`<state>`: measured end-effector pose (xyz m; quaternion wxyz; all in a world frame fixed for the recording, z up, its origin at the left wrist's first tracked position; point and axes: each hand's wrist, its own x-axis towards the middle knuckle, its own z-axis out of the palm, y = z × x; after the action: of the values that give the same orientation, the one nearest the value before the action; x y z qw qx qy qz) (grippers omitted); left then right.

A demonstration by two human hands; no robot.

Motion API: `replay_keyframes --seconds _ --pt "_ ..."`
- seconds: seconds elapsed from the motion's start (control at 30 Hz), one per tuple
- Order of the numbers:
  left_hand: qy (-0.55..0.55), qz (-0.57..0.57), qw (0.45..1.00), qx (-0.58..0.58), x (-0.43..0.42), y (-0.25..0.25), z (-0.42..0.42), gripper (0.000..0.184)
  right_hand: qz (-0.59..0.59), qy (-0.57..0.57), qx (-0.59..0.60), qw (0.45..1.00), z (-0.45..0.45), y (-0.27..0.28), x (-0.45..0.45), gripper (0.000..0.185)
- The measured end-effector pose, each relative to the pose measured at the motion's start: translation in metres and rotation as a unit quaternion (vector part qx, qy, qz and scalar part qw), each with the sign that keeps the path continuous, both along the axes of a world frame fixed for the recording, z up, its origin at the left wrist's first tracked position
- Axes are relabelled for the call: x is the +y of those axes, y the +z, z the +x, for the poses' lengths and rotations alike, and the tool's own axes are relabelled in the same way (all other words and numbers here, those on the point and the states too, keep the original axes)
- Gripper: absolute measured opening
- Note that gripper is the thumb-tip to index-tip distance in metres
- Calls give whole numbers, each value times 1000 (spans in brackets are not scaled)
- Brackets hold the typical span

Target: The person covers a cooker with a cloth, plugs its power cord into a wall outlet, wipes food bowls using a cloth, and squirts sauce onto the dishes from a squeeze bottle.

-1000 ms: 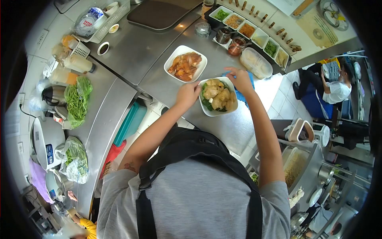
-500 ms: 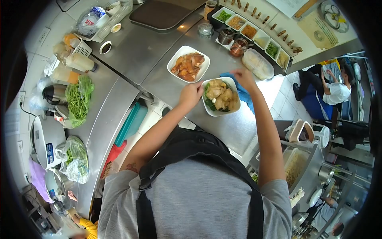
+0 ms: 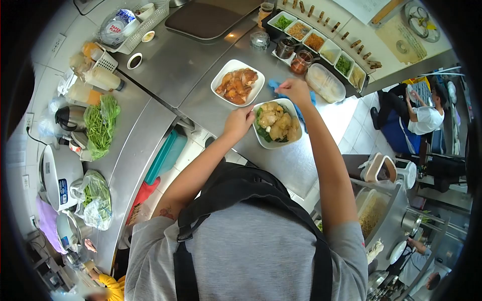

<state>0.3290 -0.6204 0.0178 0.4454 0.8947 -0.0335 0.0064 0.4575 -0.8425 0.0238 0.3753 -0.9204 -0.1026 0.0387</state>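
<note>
A white square bowl (image 3: 277, 144) holds pale, glazed chunks (image 3: 271, 118) over leafy greens. My left hand (image 3: 239, 122) is closed at its left rim, thumb and fingers against the edge. Just beyond the bowl, my right hand (image 3: 296, 92) pinches a bunched blue cloth (image 3: 303, 102), part of which trails under the wrist toward the bowl. Up and to the left of my hands stands a second white bowl (image 3: 219, 80) with brown, sauced pieces of meat (image 3: 237, 86).
Garnish containers (image 3: 315, 42) line the back, with a sauce jar (image 3: 301, 62) and a clear lidded tub (image 3: 325, 83) before them. A dark tray (image 3: 206, 20) lies at the far left. Bagged green vegetables (image 3: 100, 128) sit on the left counter. A seated person (image 3: 424, 118) is at the right.
My right hand has moved left and slightly away from me, drawing the blue cloth along behind the bowl. The bowl of pale chunks has shifted slightly left, my left hand still at its rim.
</note>
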Motion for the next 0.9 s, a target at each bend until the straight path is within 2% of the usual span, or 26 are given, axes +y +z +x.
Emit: replay_keyframes --seconds 0.03,0.13,0.23,0.53,0.63,0.73,0.83,0.9 --pt "-1 -1 1000 9 0 1 0 31 -33 40 25 998 1 1 2 27" --pt "0 -9 1000 16 1 1 1 31 -21 -12 -30 999 -1 4 3 27" --pt "8 -24 1000 5 1 -7 0 31 -48 39 -20 998 -17 30 -3 27" --pt "6 -25 999 36 -2 0 6 32 -140 102 -70 982 -33 41 2 14" --pt "3 -31 999 40 -1 2 7 31 -86 163 -13 983 -25 37 0 14" --pt "8 -38 999 34 -1 6 6 30 13 168 -16 986 -26 40 3 19" --pt "10 -38 999 30 -1 4 5 30 38 276 -19 960 -17 21 -7 24" --pt "15 -39 999 19 -1 4 4 30 55 211 107 970 -13 19 -12 25"
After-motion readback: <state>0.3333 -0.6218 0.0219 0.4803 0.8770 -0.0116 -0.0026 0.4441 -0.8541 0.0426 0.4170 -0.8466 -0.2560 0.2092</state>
